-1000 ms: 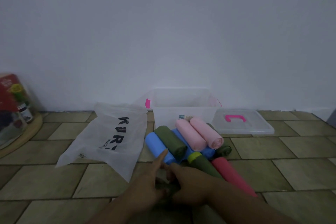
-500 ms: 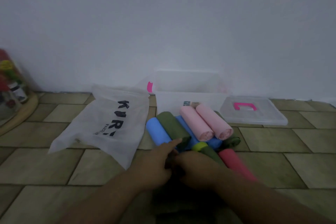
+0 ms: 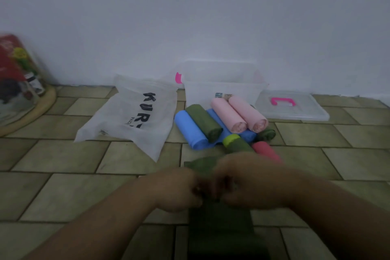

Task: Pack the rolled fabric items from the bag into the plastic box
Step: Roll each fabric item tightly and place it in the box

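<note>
The white bag point(image 3: 128, 116) reads "KUR" in black; its smaller print is illegible.

Left hand point(image 3: 177, 190) and right hand point(image 3: 251, 181) are blurred, perhaps pinching the green cloth point(image 3: 219, 224), cut off below.

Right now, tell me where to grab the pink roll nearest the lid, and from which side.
Probably grip the pink roll mid-length from above, on the lid side. It lies atop the blue roll, top exposed, with the other pink roll tight against its opposite flank.
</note>
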